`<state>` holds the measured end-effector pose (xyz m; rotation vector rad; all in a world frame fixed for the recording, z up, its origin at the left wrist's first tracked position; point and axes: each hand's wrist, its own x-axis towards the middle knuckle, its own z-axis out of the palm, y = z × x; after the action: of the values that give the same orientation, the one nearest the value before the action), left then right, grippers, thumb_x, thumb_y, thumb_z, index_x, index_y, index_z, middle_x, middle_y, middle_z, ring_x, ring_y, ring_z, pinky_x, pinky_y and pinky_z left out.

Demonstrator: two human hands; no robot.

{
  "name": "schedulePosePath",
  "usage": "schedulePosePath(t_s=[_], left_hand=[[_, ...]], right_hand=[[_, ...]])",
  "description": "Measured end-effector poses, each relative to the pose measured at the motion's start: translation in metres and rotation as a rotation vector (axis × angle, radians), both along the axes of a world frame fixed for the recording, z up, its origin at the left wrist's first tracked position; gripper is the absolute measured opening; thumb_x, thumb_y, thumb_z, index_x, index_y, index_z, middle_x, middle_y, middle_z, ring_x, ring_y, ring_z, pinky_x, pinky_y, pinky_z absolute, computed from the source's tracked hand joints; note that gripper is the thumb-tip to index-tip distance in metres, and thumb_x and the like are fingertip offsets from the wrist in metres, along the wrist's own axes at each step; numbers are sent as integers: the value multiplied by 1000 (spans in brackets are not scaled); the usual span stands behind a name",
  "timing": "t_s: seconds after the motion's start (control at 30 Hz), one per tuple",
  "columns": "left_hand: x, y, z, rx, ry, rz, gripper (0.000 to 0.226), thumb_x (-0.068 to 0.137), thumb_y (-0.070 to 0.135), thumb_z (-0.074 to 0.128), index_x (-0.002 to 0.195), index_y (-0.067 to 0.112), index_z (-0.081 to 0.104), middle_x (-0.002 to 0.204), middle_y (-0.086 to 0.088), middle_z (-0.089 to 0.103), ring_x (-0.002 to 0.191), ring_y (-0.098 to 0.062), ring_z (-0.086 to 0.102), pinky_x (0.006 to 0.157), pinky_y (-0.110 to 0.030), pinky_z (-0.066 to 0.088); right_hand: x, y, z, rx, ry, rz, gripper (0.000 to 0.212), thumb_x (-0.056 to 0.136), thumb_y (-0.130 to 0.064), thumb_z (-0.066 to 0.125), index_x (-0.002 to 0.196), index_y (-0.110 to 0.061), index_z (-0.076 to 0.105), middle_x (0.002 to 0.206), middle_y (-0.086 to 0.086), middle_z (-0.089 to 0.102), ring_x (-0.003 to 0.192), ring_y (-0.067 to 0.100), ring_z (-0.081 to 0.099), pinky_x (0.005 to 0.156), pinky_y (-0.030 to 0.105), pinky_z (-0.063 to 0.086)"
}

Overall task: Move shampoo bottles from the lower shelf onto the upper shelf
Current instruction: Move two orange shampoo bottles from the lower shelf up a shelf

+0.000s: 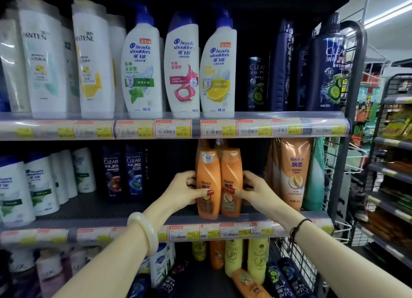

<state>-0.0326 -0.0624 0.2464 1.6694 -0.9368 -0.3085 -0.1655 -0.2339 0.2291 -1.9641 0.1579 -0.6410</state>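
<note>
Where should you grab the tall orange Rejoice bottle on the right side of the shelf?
Grab the tall orange Rejoice bottle around its middle, coming straight in from the front. It stands upright and its body is widest there. A green bottle crowds its right side and other orange bottles stand at its left, so wrapping from the front looks easiest.

My left hand (185,189) and right hand (254,189) flank two Rejoice bottles (219,184) standing side by side, touching, at the front edge of the middle shelf (111,208). More bottles stand behind them. At three o'clock stands a bigger Rejoice bottle (294,173); at nine o'clock, two Clear bottles (123,173). At twelve, on the upper shelf (267,116), three Head & Shoulders bottles (180,63) stand in a row.
</note>
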Motion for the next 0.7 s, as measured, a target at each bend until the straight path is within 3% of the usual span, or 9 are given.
schedulePosePath(t_s=[0.17,0.47,0.57,0.7], left_hand=[[7,-9,-6,-7,-98,84,33,72,10,77,87,31,58,94,0,67,89,-20,67,81,-43,57],[26,-32,-8,1,-135,207,29,74,14,75,90,27,54,92,-1,65,89,-23,67,82,-45,57],[34,-39,-9,5,-108,216,30,75,15,75,96,25,56,102,-9,67,96,-28,66,86,-50,55],[45,-48,-11,3,-64,226,39,75,13,74,109,17,56,114,-16,63,103,-32,63,91,-53,52]], right_hand=[[8,-6,-3,1,-23,10,36,86,-13,64,116,-25,49,117,4,62,112,23,59,94,48,51],[42,-26,-4,61,-12,-25,36,88,-13,61,119,-25,47,126,7,56,120,27,52,100,53,46],[54,-30,-6,89,-39,-17,33,88,-13,61,112,-32,49,111,-4,59,112,23,56,95,47,49],[70,-35,-6,95,-51,-26,32,88,-14,60,109,-33,46,100,-14,56,103,17,57,80,29,50]])
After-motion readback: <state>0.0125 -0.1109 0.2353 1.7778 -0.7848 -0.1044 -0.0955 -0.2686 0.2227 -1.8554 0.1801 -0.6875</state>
